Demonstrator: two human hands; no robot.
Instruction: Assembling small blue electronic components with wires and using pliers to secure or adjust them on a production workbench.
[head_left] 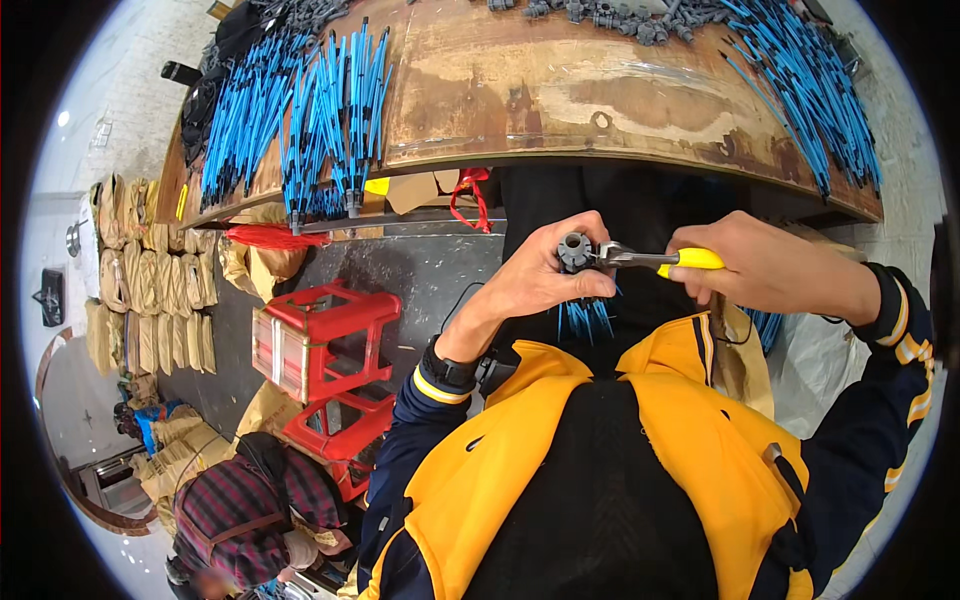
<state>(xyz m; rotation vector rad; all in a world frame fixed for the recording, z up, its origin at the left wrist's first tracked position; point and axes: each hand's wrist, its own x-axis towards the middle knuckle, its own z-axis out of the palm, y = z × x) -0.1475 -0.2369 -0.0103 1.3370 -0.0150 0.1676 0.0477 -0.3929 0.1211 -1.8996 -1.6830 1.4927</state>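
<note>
In front of my chest, my left hand (548,268) is closed round a grey ribbed plastic fitting (575,250), its round open end facing up. Thin blue rods (588,320) stick out below that hand; whether they join the fitting is hidden. My right hand (765,262) grips pliers (697,260) by their yellow handles. The metal jaws point left and meet the right side of the fitting. How far they close on it cannot be made out.
Bundles of blue rods (345,110) lie on the wooden table (480,90), with more rods (800,90) at its right and grey fittings (640,20) along the back. Red stools (345,345) stand to my left, near a crouching person (255,510) and stacked brown packages (150,280).
</note>
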